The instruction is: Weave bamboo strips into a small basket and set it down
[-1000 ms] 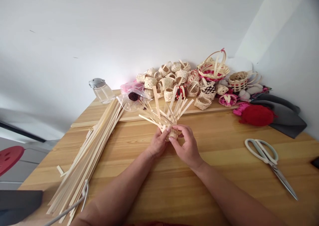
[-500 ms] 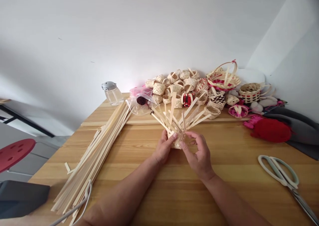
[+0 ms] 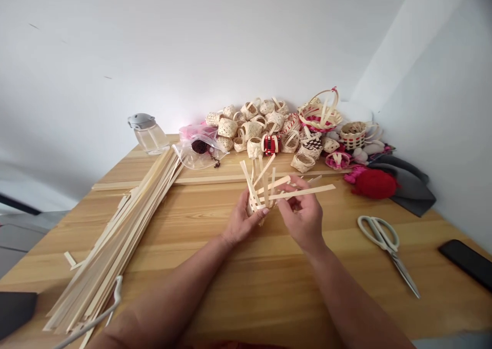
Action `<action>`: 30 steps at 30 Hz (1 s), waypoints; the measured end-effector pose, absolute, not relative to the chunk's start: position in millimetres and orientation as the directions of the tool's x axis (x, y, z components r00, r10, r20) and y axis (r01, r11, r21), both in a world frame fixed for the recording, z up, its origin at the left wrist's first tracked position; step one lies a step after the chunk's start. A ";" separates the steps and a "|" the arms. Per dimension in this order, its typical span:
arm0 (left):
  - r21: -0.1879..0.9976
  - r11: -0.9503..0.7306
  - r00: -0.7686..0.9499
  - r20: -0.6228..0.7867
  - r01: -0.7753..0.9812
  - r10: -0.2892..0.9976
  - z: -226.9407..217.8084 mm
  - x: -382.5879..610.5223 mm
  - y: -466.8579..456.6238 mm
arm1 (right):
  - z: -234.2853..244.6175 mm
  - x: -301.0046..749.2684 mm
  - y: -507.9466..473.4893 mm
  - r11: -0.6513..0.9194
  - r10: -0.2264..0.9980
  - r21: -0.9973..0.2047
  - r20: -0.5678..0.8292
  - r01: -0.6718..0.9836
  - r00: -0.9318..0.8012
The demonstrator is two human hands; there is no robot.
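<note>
Above the pale wooden table (image 3: 246, 267), my left hand (image 3: 240, 221) grips the small half-woven bamboo-strip basket (image 3: 258, 201), while my right hand (image 3: 303, 217) pinches one flat loose strip (image 3: 307, 191).

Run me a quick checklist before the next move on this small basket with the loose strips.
1. Left hand grips the half-woven basket: ok.
2. Right hand pinches the horizontal strip: ok.
3. Upright strips fan out free, none visibly snapped: ok.
4. Weave tightness at the base: cannot tell, it is hidden by the hands.
5. Scissors lie on the table to the right, apart from both hands, probably reachable: ok.
6. Spare strip bundle lies to the left: ok.
</note>
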State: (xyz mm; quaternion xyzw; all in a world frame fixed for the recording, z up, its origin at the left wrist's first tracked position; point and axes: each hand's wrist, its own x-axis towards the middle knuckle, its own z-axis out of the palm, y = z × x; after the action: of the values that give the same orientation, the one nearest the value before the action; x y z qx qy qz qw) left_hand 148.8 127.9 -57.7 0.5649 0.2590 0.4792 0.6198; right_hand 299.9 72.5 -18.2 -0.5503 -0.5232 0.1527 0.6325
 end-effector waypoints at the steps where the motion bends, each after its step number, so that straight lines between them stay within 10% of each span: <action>1: 0.951 -0.108 0.411 0.226 -0.291 0.883 -57.4 148.6 127.1 | -17.6 300.6 72.2 0.327 0.797 -0.873 0.461 0.363 0.390; 12: 0.968 -0.149 0.357 0.215 -0.203 0.909 -64.0 147.2 127.8 | -16.9 290.9 69.1 0.445 0.841 -0.891 0.450 0.090 0.301; 25: 0.887 0.144 0.370 0.032 -0.439 0.929 -66.2 147.6 140.4 | -12.4 285.6 52.3 0.532 0.601 -0.696 0.712 0.482 0.364; 30: 0.760 0.344 0.362 -0.154 -0.551 0.919 -65.8 147.4 148.0 | -24.9 290.3 59.0 0.423 0.765 -0.730 0.606 0.538 0.221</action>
State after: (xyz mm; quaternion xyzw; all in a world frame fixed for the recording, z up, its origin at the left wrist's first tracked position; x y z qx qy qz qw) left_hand 147.4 148.0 -65.8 0.3108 0.2960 0.4808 0.7646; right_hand 290.3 59.0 -24.9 -0.5282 -0.6164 0.0985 0.5756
